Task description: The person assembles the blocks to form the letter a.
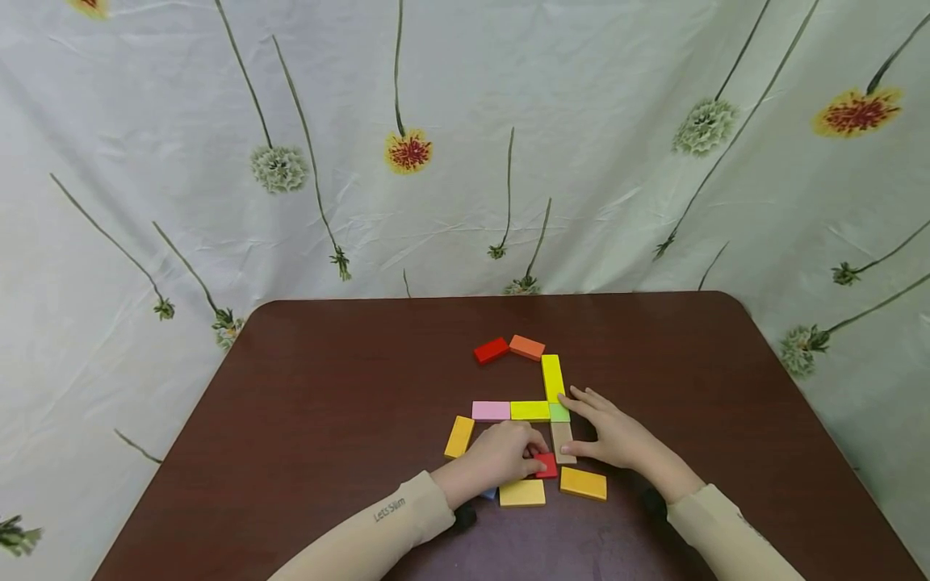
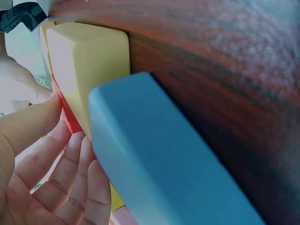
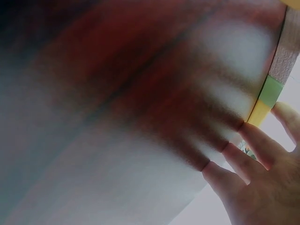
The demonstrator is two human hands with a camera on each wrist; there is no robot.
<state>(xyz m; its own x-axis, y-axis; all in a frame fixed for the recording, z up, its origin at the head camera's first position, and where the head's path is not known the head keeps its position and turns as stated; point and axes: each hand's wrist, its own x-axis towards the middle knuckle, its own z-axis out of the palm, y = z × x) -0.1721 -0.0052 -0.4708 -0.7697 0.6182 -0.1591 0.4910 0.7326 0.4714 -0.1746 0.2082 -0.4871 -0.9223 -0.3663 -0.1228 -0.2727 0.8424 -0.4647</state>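
My left hand (image 1: 500,457) pinches a small red block (image 1: 547,468) between thumb and fingertips, low over the table. In the left wrist view, a pale yellow block (image 2: 93,56) and a blue block (image 2: 159,154) lie beside that hand. My right hand (image 1: 612,433) has its fingers spread and fairly straight. Its thumb touches a plain wooden block (image 1: 561,437), and its index fingertip is at the joint of a green block (image 1: 559,413) and a yellow block (image 1: 553,378). Other right fingertips rest on the table in the right wrist view.
From the green block a second yellow block (image 1: 529,411) and a pink block (image 1: 491,411) run left in a row. Behind lie a red block (image 1: 491,351) and an orange block (image 1: 526,348). Amber blocks lie left (image 1: 459,437) and front right on the brown table (image 1: 349,387).
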